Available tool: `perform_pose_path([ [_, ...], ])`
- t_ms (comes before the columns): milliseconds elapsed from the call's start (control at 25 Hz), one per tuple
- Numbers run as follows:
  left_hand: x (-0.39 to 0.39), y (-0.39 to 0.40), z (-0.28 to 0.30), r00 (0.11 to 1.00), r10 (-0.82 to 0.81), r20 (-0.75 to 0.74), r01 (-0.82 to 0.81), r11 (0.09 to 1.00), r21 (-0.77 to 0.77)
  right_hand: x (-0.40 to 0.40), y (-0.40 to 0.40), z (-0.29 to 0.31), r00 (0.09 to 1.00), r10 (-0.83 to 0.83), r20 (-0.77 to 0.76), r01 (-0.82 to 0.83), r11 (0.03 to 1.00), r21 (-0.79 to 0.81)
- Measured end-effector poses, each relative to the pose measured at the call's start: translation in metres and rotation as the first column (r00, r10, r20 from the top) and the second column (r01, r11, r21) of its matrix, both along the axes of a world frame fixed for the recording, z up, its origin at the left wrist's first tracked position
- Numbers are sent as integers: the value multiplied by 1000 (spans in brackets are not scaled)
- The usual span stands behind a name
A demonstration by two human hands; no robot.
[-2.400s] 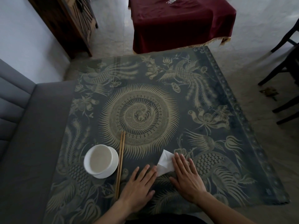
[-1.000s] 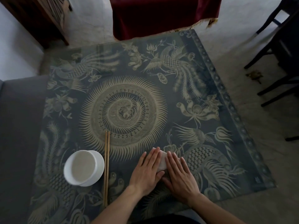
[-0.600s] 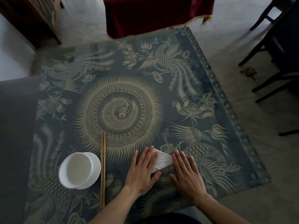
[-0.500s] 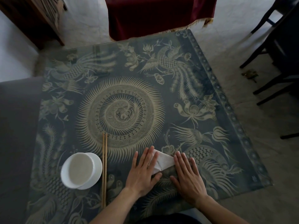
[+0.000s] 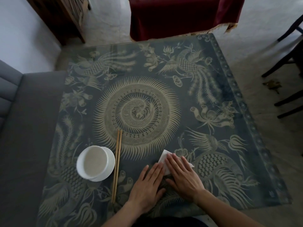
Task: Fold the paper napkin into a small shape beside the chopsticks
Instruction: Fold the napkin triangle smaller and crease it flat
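The white paper napkin (image 5: 162, 158), already folded down to a small wedge, lies on the patterned table (image 5: 205, 190) low and right of centre in the frame, mostly covered by the person's hands. The right hand (image 5: 183, 176) lies flat across it, fingers together and stretched out, pressing the paper down rather than gripping it. The left hand (image 5: 147, 184) lies flat too, fingers extended, its fingertips just reaching the napkin's left edge; it grasps nothing. Only a pointed corner beyond the fingers and a ragged bit at the right show.

To the left, well apart from the napkin, the pair of long pale wooden chopsticks (image 5: 117, 166) lies side by side, running up the frame. Just beside them, further left, sits the round white ceramic bowl (image 5: 95, 163) on its white saucer. Farther up, the table's large spiral medallion fills the centre, and a dark red cloth (image 5: 180, 15) hangs at the top.

The step looks like flattening a crease. The soft paper could skid on the smooth top under the sliding palm, so the fold sets crooked; the ragged right corner suggests layers are misaligned, and hard rubbing might tear them. The shape could also spring open once pressure lifts.
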State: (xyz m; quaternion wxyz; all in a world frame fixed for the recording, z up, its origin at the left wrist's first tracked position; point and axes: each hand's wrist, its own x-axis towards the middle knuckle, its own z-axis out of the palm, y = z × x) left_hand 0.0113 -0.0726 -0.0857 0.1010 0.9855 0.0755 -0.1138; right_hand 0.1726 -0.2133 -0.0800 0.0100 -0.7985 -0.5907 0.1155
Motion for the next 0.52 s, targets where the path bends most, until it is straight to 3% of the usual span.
perform_pose_path([
  [280, -21, 3, 1, 1000, 15, -7, -15, 1000, 8, 0, 0, 1, 1000, -1, -20, 0, 999, -37],
  [520, -52, 15, 11, 994, -91, -55, 93, 995, 35, 1, 2, 9, 1000, -5, -24, 3, 998, -61],
])
